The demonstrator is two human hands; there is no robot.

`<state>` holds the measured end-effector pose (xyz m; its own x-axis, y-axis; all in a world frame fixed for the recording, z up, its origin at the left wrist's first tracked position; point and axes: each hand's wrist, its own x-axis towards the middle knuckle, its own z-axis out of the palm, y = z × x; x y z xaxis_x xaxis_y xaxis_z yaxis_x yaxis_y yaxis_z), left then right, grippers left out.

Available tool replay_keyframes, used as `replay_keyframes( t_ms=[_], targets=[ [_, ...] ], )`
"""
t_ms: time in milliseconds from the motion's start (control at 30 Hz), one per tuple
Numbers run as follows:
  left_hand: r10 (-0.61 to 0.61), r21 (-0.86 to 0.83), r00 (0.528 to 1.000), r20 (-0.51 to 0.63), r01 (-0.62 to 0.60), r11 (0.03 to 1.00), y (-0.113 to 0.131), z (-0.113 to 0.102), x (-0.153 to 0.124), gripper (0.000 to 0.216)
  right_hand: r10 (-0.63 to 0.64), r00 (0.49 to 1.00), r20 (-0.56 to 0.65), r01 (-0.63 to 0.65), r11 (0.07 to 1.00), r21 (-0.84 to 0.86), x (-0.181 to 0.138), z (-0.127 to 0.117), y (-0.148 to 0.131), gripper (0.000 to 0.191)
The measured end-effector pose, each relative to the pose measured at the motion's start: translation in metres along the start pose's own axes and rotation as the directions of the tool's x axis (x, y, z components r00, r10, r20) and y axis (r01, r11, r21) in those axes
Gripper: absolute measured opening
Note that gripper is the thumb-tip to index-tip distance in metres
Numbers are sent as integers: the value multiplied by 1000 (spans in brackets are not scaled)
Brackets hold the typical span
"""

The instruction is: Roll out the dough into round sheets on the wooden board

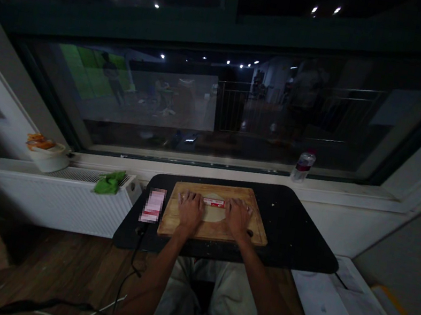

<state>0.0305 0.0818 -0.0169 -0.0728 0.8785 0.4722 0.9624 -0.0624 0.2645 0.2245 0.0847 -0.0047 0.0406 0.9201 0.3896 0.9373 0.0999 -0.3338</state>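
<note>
A pale, round, flattened sheet of dough [214,214] lies on the wooden cutting board [257,236]. Across its far part runs a rolling pin [213,202] with a red-and-white printed band in the middle. My left hand [190,209] is over the pin's left end, fingers bent over it. On the right end rests my right hand [238,215] in the same way, knuckles up. Both palms hide the pin's ends, and the dough's side edges are partly covered.
The board sits on a black table [294,237]. Left of it lies a blurred-out pinkish phone-like rectangle [153,205], with a black cable nearby. A plastic bottle [304,166] stands on the windowsill. A green cloth [109,182] and white tub [49,157] sit on the radiator [60,201].
</note>
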Motion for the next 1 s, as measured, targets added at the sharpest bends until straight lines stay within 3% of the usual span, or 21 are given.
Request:
replay_keyframes(
  t_ms=[233,533,1000],
  targets=[
    [92,-52,996,21,-91,995,-14,-14,-11,38,-101,992,-69,106,992,66,-25,-2,10,36],
    [149,-173,988,50,-138,975,-28,-24,-40,29,-150,988,-48,155,975,160,-52,-9,17,39],
    [216,-302,965,147,-164,939,-40,-54,-38,23,-145,988,-51,151,975,165,-73,-17,13,37]
  ],
)
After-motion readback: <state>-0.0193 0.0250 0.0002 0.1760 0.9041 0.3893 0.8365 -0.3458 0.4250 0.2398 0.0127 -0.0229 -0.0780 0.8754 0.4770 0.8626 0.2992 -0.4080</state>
